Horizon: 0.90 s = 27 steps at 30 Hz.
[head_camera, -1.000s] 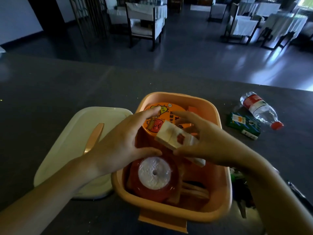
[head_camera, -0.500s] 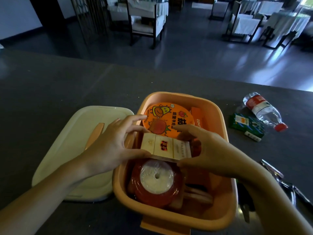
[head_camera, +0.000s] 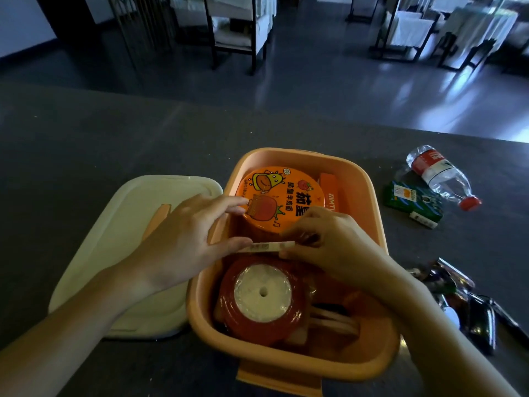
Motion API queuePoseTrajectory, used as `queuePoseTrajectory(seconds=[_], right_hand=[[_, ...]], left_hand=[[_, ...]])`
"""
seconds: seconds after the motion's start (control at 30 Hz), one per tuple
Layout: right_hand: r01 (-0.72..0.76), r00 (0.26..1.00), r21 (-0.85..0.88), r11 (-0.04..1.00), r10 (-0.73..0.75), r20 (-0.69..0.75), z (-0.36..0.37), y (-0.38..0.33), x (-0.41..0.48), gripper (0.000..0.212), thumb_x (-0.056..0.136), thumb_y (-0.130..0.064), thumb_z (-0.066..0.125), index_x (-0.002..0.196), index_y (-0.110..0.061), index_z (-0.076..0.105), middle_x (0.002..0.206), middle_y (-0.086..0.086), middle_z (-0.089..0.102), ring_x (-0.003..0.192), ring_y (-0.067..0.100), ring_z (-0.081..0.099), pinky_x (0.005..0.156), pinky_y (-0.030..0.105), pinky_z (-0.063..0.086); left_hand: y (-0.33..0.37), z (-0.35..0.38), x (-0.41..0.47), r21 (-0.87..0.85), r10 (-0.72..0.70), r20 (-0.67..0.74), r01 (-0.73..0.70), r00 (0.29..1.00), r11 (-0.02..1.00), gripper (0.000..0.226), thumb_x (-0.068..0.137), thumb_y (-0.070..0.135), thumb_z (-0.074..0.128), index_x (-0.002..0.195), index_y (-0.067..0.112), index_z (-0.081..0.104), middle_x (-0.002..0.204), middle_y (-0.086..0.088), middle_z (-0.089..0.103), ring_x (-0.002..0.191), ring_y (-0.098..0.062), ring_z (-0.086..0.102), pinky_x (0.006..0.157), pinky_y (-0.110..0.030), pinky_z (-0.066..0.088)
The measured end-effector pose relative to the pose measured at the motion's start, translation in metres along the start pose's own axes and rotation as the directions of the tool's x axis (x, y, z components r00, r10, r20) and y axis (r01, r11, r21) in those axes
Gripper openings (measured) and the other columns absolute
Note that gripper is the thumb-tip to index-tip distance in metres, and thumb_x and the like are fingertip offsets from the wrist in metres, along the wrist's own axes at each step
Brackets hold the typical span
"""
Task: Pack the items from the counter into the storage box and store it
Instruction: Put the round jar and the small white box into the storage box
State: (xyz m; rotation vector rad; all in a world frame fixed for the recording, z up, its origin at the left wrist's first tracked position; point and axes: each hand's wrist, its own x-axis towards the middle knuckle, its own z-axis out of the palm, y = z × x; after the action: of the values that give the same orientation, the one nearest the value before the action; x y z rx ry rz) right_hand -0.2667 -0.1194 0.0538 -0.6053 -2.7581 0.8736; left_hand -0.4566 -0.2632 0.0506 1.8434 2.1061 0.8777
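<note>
You are in the packing step. Both hands hold one thin pale carton (head_camera: 272,247) on its edge above the middle of the box (head_camera: 369,196): your left hand (head_camera: 183,242) pinches its left end between thumb and fingers, and your right hand (head_camera: 335,242) pinches the right end. The carton sits in the gap between the noodle bowl (head_camera: 280,196) at the far end of the box and the red cup (head_camera: 262,299) at the near end.

The next move, I think, is to push the carton down into this gap and then let go — the gap looks narrow, so keep it upright.

Inside the box you have one noodle bowl, one red cup and one orange pack (head_camera: 329,193) beside the bowl; the other things under the cup I cannot count. Right of the box, on the counter (head_camera: 86,138), wait one bottle (head_camera: 442,176), one green carton (head_camera: 412,203) and a pile of dark packets (head_camera: 463,299) — their number is not clear. One lid (head_camera: 120,224) lies left of the box.
</note>
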Motion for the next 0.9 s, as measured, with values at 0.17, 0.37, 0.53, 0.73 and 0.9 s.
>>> queuePoseTrajectory(seconds=[0.17,0.37,0.53,0.73,0.9], right_hand=[[-0.013,0.998,-0.031,0.999,0.012,-0.055,0.001,0.002,-0.003,0.020,0.079,-0.031,0.066,0.098,-0.026,0.067,0.098,-0.014,0.049,0.088,0.001,0.051,0.073,0.008,0.041],[-0.079,0.989,0.009,0.997,0.079,-0.126,-0.017,0.003,-0.018,0.029,0.080,-0.025,0.065,0.105,-0.039,0.058,0.094,-0.024,0.053,0.087,-0.008,0.053,0.075,0.005,0.041],[-0.155,0.909,0.147,0.977,0.200,-0.366,-0.049,0.022,-0.053,0.027,0.076,-0.029,0.067,0.095,-0.046,0.060,0.085,-0.015,0.065,0.080,-0.001,0.062,0.072,0.016,0.050],[-0.327,0.772,0.192,0.925,0.379,-0.511,-0.071,0.085,-0.106,0.032,0.073,-0.016,0.074,0.083,-0.044,0.062,0.080,-0.011,0.066,0.070,0.007,0.062,0.063,0.011,0.046],[-0.419,0.749,0.188,0.888,0.455,-0.481,-0.088,0.141,-0.131,0.029,0.072,-0.017,0.076,0.092,-0.035,0.064,0.086,-0.014,0.061,0.073,-0.002,0.059,0.060,0.000,0.039]], left_hand=[[0.002,0.001,0.001,-0.001,0.020,-0.014,-0.020,1.000,1.000,0.056,0.077,0.064,0.054,0.126,0.039,0.045,0.112,0.034,0.045,0.111,0.011,0.040,0.088,-0.010,0.034],[0.009,0.000,0.001,0.043,0.091,0.011,-0.091,0.996,0.995,0.058,0.077,0.068,0.047,0.126,0.039,0.045,0.110,0.034,0.040,0.109,0.012,0.038,0.087,-0.008,0.032],[0.024,0.007,0.012,0.037,0.173,0.046,-0.175,0.984,0.984,0.051,0.081,0.062,0.050,0.124,0.035,0.049,0.110,0.027,0.046,0.110,0.010,0.039,0.086,-0.011,0.034],[0.066,0.034,0.037,0.047,0.297,0.102,-0.303,0.949,0.952,0.048,0.084,0.060,0.046,0.125,0.035,0.048,0.118,0.025,0.047,0.117,0.007,0.036,0.095,-0.015,0.028],[0.114,0.064,0.070,0.108,0.362,0.146,-0.379,0.921,0.919,0.057,0.082,0.065,0.040,0.129,0.033,0.044,0.127,0.019,0.047,0.120,0.005,0.033,0.096,-0.012,0.020]])
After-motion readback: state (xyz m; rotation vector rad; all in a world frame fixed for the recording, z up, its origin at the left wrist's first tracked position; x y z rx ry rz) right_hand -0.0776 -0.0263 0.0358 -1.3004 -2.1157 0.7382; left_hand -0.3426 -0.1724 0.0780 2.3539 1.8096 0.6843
